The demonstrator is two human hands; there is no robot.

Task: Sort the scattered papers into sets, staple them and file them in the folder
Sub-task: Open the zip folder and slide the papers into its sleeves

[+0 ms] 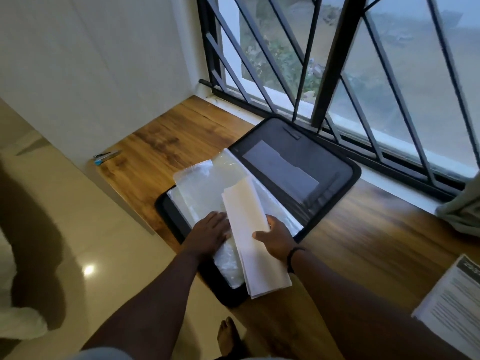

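A black zip folder (335, 162) lies open on the wooden ledge, its clear plastic sleeves (200, 188) fanned on the near half. My right hand (276, 239) grips a set of white papers (249, 229), bent lengthwise, with its far end lying over the sleeves. My left hand (207, 233) lies flat on a plastic sleeve just left of the papers, fingers touching their edge. A small metal stapler (106, 155) rests at the far left corner of the ledge. Another printed paper stack (453, 305) sits at the right edge.
The wooden ledge (166, 144) runs along a window with black metal bars (332, 68). A curtain edge (465, 209) hangs at the right. Tiled floor (72, 229) lies to the left, and a bare foot (227, 336) shows below.
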